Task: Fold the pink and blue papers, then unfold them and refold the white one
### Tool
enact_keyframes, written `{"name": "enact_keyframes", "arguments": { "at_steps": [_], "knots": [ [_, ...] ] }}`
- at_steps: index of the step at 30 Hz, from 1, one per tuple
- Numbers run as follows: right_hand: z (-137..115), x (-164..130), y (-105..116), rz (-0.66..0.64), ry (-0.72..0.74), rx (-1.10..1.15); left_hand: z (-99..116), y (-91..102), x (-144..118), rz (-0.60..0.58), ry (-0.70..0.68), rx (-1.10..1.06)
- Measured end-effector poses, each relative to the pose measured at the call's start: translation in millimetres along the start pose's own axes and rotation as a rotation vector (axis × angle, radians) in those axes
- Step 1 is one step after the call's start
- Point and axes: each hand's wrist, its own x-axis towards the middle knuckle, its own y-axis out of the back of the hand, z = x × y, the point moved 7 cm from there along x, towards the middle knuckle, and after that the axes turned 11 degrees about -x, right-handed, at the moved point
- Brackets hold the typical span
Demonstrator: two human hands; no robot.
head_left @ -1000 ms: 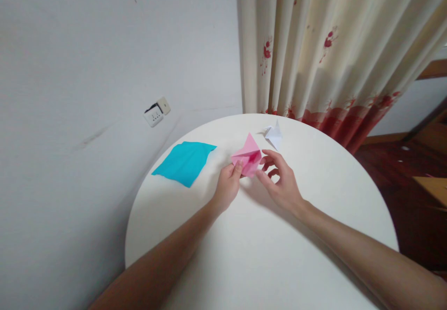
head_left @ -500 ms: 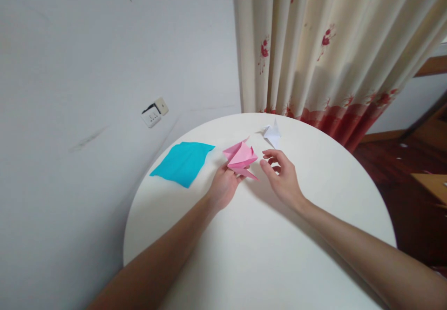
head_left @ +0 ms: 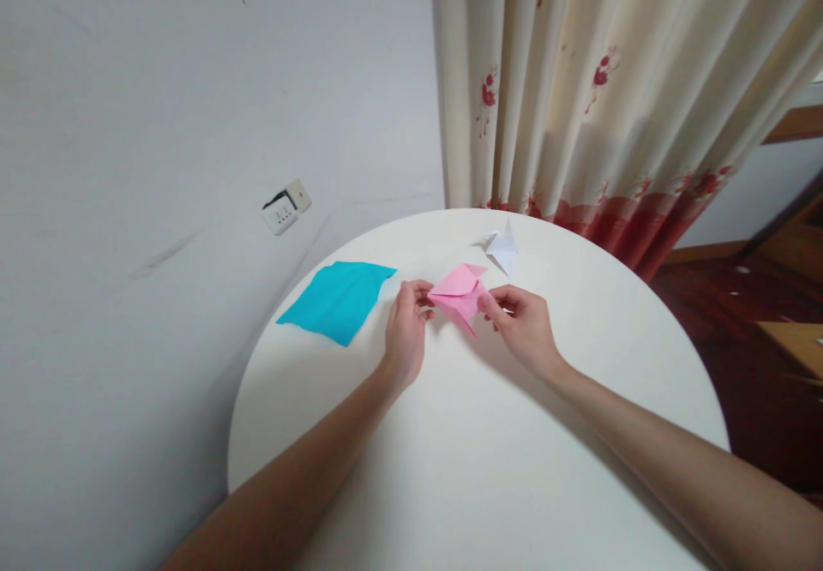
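Observation:
A folded pink paper figure [head_left: 458,290] is held just above the white round table, its flaps spread and a pointed end toward the left. My right hand [head_left: 522,322] pinches its right end between thumb and fingers. At the left point, the fingers of my left hand [head_left: 406,331] are loosely curved and touch or nearly touch the paper, with the thumb apart from it. Behind the pink figure stands a small white folded paper figure [head_left: 502,248]. To the left lies a creased turquoise sheet [head_left: 339,300].
The white table [head_left: 476,477] has a rounded far edge near the wall. A wall socket [head_left: 280,214] sits beyond its left side. Cream curtains with red flowers [head_left: 579,82] hang behind it. Dark red floor [head_left: 713,301] shows at the right.
My right hand has closed on the right end of the pink figure. My left hand has moved from beneath it to its left point, and the figure has turned and shifted slightly right.

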Motion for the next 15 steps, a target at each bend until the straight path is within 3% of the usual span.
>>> {"name": "enact_keyframes", "arguments": {
  "at_steps": [4,8,11,15],
  "knots": [
    [-3,-1,-4,-0.062,-0.004,0.087,4,-10.8,1,-0.171,-0.006,0.125],
    [8,4,1,0.0,-0.039,0.285,-3,-11.9,-1,-0.173,0.137,-0.061],
    [25,8,3,0.046,-0.174,0.367,-8,-14.5,-4,-0.167,0.268,-0.193],
    [24,-2,-28,-0.314,-0.35,0.562,-9,-19.6,-8,-0.224,0.352,-0.204]
  ]
}}
